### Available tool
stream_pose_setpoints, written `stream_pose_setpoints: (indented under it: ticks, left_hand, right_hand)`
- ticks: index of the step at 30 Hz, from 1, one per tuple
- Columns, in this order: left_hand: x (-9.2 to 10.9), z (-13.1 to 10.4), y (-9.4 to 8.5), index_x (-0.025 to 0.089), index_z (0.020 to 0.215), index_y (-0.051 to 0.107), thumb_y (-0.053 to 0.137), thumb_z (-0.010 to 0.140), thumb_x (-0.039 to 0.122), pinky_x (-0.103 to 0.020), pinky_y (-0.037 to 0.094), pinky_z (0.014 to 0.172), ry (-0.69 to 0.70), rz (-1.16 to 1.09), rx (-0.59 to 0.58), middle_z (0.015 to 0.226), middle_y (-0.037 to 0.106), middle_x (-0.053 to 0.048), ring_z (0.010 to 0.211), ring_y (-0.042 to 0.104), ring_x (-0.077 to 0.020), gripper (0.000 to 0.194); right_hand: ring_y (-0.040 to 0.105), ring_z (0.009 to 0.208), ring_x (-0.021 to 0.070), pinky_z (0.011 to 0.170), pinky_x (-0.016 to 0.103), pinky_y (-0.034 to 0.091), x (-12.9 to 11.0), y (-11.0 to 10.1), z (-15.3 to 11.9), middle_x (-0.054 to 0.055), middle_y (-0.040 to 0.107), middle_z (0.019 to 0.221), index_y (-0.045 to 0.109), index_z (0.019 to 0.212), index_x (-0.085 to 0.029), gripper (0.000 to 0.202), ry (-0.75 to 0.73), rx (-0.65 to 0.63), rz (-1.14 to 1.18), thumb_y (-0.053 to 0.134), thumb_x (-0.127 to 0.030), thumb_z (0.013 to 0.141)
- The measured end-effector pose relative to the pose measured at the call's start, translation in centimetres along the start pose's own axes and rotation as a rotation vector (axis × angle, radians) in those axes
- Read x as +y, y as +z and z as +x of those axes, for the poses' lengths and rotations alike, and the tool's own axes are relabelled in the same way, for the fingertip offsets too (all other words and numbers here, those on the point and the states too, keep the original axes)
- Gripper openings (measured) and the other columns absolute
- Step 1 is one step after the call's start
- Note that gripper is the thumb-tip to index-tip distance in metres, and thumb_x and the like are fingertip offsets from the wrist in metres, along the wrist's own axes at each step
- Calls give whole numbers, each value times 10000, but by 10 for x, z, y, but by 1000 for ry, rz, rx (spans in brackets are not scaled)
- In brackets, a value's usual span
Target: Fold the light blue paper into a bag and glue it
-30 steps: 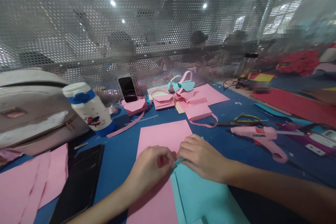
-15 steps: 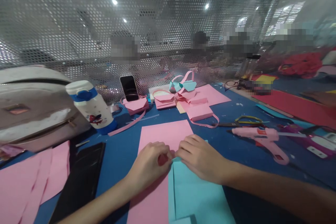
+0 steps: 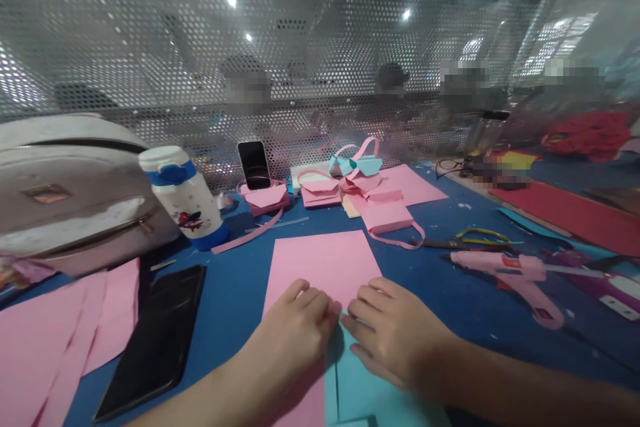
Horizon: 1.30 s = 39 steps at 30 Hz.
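Note:
Both hands are over a folded light-blue paper [image 3: 373,383], which lies partly on a pink sheet [image 3: 323,257]. My left hand [image 3: 305,323] is closed at the blue paper's top left corner, its fingers bent together and the fingertips pressed on that edge. Beside it, my right hand [image 3: 393,330] rests on the upper part of the blue paper with its fingers curved and slightly apart. The hands nearly touch. A narrow fold runs down the blue paper's left side, and a small flap shows at the bottom of the frame.
Small pink paper bags [image 3: 387,213] and a blue one [image 3: 356,163] stand behind, near a phone [image 3: 255,165] and a bottle [image 3: 185,197]. Scissors [image 3: 465,240] and a pink glue gun [image 3: 515,270] lie right. Left are a backpack [image 3: 90,193], pink sheets [image 3: 45,340] and a black case [image 3: 155,347].
Both hands have moved slightly down toward me along the blue paper. The right hand's fingers have spread a little. The whole view has shifted slightly.

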<state>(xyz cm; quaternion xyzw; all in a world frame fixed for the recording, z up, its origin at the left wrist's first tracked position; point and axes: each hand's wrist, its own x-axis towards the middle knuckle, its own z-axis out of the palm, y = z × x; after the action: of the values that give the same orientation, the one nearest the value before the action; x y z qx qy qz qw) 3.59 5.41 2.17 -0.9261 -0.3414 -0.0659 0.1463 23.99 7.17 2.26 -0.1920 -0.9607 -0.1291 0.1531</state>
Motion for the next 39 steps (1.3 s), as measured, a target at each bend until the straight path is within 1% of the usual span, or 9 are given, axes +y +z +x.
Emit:
stream_pose_setpoints:
  ticks: [5,11,17,21,24,27,30,34,39]
  left_hand:
    - [4,-3,3,148,720,629,536,839,-3,-377,384,687,40,1,26,734,620,-71,677,567,-223,213]
    - [-2,-4,-10,154,780,641,608,760,78,-386,388,694,43,-107,-123,781,637,-86,694,567,-237,86]
    - [-18,0,-16,194,1172,584,544,897,123,-343,409,800,-319,-620,4,946,694,-43,871,609,-221,288]
    - [-12,2,-12,197,1053,577,707,827,311,-297,428,728,-445,-759,-4,928,660,-13,831,588,-202,284]
    - [-6,3,-10,207,1019,571,736,768,274,-315,411,740,-514,-802,-51,887,652,-4,830,566,-218,307]
    - [-5,3,-8,206,1018,572,618,821,200,-314,407,732,-497,-861,-81,868,651,-7,799,557,-209,203]
    - [-9,2,-5,207,1034,577,513,848,137,-304,414,770,-481,-947,-57,932,654,-22,846,565,-203,209]
    - [-10,2,-1,210,1033,533,462,839,95,-288,415,831,-490,-1089,11,1001,624,-27,928,562,-192,236]
    - [0,3,-3,224,1029,447,497,823,124,-223,391,647,-473,-1263,-9,909,530,15,734,490,-132,235]
  right_hand:
    - [481,784,233,713,384,335,-2,-1,-1,78,624,848,659,1028,-113,273,28,-81,25,594,-333,879]
    - [508,831,247,744,390,356,2,-3,-1,85,648,907,658,1067,-129,308,64,-95,75,603,-365,876]
    - [601,842,220,747,348,406,18,3,-5,51,713,913,682,1057,-213,196,170,44,299,537,-210,925]
    - [658,974,216,857,345,467,28,10,-7,52,719,1117,642,1198,-241,292,382,101,592,528,-188,934]
    - [666,1016,190,907,321,482,33,12,-4,36,725,1107,683,1133,-240,273,463,122,903,508,-163,938]
    - [679,959,182,884,310,500,36,13,-2,42,739,994,725,1022,-206,256,478,136,1076,490,-146,940]
    - [641,999,184,881,307,489,38,14,-4,57,692,1063,706,1080,-214,232,432,152,963,572,-146,904]
    - [557,1113,217,928,340,432,38,14,-7,70,617,1225,645,1203,-243,400,237,153,611,747,-244,816]
    - [593,866,192,730,319,401,32,13,-7,48,706,929,693,1006,-191,162,113,230,363,589,-299,943]
